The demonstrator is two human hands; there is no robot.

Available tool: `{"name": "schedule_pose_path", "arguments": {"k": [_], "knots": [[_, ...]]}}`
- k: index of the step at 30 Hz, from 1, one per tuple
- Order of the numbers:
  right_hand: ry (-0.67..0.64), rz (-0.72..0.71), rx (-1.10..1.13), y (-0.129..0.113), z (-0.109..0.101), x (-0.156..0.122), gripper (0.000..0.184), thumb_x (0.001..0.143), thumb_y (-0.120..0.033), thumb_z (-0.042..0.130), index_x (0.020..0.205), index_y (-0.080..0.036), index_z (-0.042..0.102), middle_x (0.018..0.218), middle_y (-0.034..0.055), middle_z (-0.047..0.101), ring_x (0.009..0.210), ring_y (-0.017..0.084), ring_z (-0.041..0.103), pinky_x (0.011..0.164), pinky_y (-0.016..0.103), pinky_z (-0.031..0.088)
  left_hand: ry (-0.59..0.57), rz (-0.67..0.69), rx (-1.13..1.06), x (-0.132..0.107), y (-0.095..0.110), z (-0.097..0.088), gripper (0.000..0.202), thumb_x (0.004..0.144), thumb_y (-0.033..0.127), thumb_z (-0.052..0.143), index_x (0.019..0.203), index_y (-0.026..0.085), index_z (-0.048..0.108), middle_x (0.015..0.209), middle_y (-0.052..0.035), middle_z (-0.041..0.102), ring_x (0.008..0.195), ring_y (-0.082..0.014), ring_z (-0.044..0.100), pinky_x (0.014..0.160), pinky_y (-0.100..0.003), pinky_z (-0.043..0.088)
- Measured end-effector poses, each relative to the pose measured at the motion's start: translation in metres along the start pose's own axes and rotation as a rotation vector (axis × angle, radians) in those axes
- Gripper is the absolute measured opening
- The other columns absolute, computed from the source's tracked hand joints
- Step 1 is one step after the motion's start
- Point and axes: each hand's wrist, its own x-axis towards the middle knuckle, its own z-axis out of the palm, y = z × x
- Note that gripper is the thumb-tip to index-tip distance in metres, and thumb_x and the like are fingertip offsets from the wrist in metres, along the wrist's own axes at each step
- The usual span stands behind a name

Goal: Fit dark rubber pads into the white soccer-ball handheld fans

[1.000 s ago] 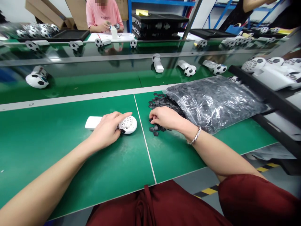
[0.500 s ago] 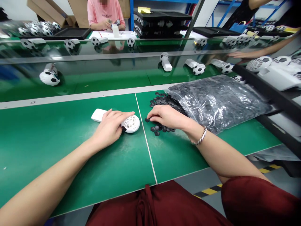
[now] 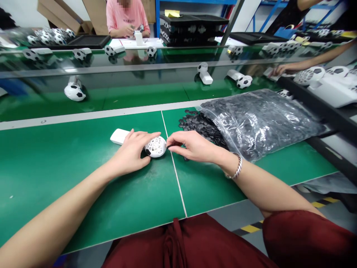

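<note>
A white plastic piece with a football-shaped head (image 3: 155, 146) and a flat handle (image 3: 119, 136) lies on the green table. My left hand (image 3: 134, 149) is closed over its neck, thumb and fingers on the ball's left side. Holes show across the ball's top, and a black patch sits on its lower left. My right hand (image 3: 189, 146) pinches a small black patch (image 3: 169, 147) at the right edge of the ball. Behind that hand, loose black patches (image 3: 205, 124) spill from a clear plastic bag (image 3: 259, 121).
Beyond the table edge, a green conveyor (image 3: 134, 91) carries several football-headed pieces. At right stands a black rack (image 3: 329, 104) holding more white pieces. A person in pink (image 3: 128, 18) sits across the line. Another person's hand (image 3: 284, 69) reaches in from the right.
My right hand has moved left from the pile to the ball with a black patch. Pieces on the near conveyor have shifted right. The co-worker's hand at right now touches a white piece.
</note>
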Motion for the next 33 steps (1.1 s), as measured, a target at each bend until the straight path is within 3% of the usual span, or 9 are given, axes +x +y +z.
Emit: {"name": "schedule_pose_path", "arguments": {"k": [12,17,27,33], "knots": [[0.130,0.032,0.213,0.000,0.023,0.003,0.002,0.078,-0.016,0.060,0.076,-0.015,0.060,0.072,-0.0011,0.058,0.069,0.009,0.052,0.066,0.022,0.042,0.091,-0.065,-0.052,0.001,0.004,0.005,0.067,0.069,0.058,0.059,0.126,0.025,0.045,0.119,-0.0068,0.056,0.116,-0.0267,0.043,0.105,-0.055,0.013],[0.206,0.032,0.240,0.005,0.031,0.008,0.010,0.074,-0.018,0.065,0.070,-0.015,0.057,0.070,-0.0019,0.050,0.066,0.009,0.047,0.062,0.022,0.040,0.128,-0.092,-0.082,0.002,0.006,0.007,0.062,0.071,0.055,0.059,0.124,0.024,0.047,0.117,-0.0065,0.057,0.113,-0.0250,0.046,0.106,-0.053,0.013],[0.187,0.106,0.304,0.000,0.036,0.008,0.013,0.076,-0.015,0.060,0.071,-0.016,0.049,0.074,-0.0019,0.047,0.068,0.010,0.046,0.065,0.024,0.040,0.117,-0.013,-0.183,0.000,0.005,0.007,0.056,0.076,0.044,0.058,0.124,0.016,0.048,0.117,-0.0089,0.058,0.107,-0.0229,0.051,0.107,-0.047,0.018],[0.189,0.150,0.423,0.000,0.037,0.007,0.011,0.074,-0.013,0.060,0.072,-0.017,0.050,0.076,-0.0020,0.047,0.067,0.009,0.047,0.067,0.025,0.042,0.140,-0.052,-0.193,0.002,0.006,0.005,0.057,0.073,0.044,0.062,0.122,0.016,0.050,0.110,-0.0080,0.062,0.102,-0.0233,0.053,0.104,-0.046,0.024]]}}
